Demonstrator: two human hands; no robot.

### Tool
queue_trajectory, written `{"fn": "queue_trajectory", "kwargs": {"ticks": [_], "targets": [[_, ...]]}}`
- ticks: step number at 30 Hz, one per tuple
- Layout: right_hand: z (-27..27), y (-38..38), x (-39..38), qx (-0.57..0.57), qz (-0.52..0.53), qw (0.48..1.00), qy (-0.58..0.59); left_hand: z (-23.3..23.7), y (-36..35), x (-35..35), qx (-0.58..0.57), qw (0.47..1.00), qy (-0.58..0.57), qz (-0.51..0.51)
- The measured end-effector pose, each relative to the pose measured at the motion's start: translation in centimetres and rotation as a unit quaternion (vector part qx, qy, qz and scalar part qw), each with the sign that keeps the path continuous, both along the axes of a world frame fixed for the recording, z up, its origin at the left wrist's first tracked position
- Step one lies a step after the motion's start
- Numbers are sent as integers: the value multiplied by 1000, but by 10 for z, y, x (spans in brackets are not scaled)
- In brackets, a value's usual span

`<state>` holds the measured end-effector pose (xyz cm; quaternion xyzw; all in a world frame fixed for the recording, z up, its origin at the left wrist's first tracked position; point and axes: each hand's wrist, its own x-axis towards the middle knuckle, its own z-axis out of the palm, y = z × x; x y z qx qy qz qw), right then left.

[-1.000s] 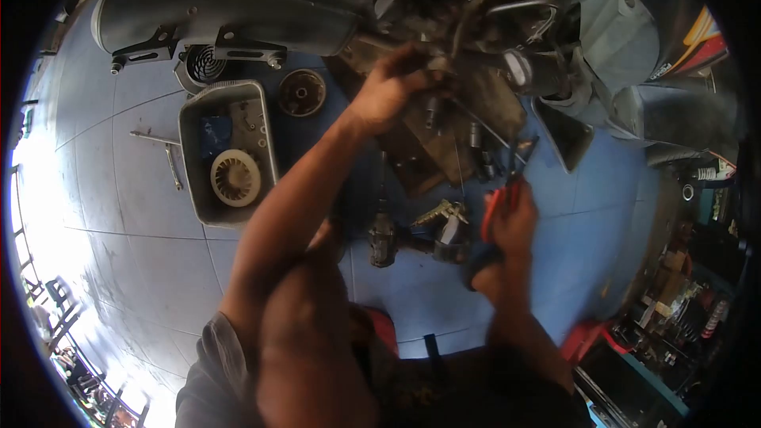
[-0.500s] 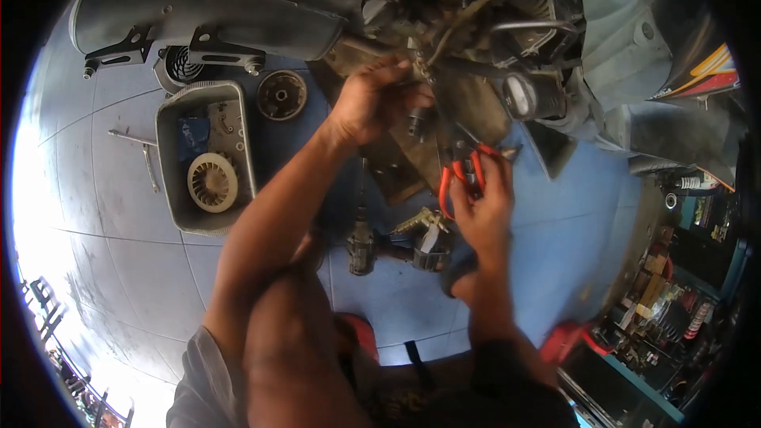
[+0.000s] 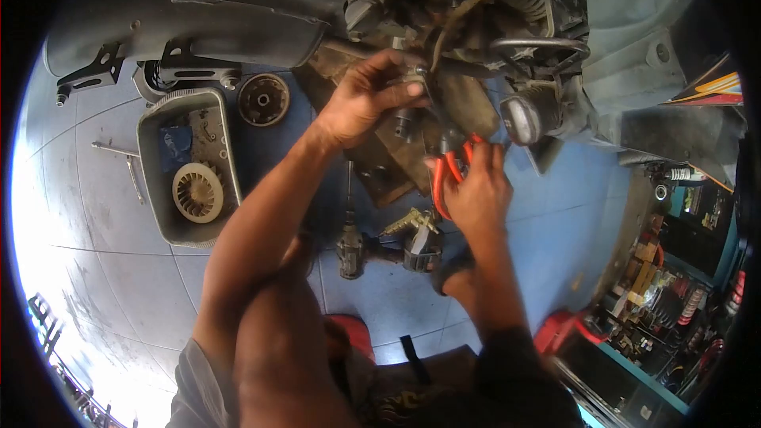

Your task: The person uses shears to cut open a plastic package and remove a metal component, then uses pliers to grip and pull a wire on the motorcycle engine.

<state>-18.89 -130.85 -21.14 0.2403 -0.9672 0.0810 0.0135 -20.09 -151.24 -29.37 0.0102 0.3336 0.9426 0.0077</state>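
Note:
My left hand [image 3: 361, 103] is closed, thumb and fingers pinching a small metal part [image 3: 417, 71] beneath the vehicle's underside; I cannot tell its kind. A thin dark strip runs from it toward my right hand. My right hand [image 3: 477, 194] is wrapped around red-handled pliers [image 3: 441, 182], whose head points up toward my left hand. Just below the left fingers is a dark socket-like piece [image 3: 403, 123], over a brown mat [image 3: 380, 170]. A power tool with a long shaft [image 3: 350, 250] and a brass-coloured blow gun [image 3: 412, 222] lie nearer my legs.
Left on the tiled floor stands a grey basin [image 3: 151, 182] with a fan wheel [image 3: 198, 192] inside. Beside it lie a round metal drum [image 3: 264, 100] and a wrench [image 3: 131, 162]. A large muffler [image 3: 198, 12] hangs above. Parts crowd a shelf [image 3: 658, 301] at right.
The view has shifted slightly. My left fingers have closed more around the small metal part, thumb now pressed forward. My right hand has brought the pliers up and closed their handles somewhat.

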Motion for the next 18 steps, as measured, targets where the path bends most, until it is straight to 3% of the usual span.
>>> {"fn": "queue_trajectory", "kwargs": {"ticks": [8,18], "targets": [[-5,-2,-2,68,34,994,81,4,2,2,19,999,-28,40],[5,1,-8,90,26,996,14,2,4,2,-12,998,-24,56]]}}
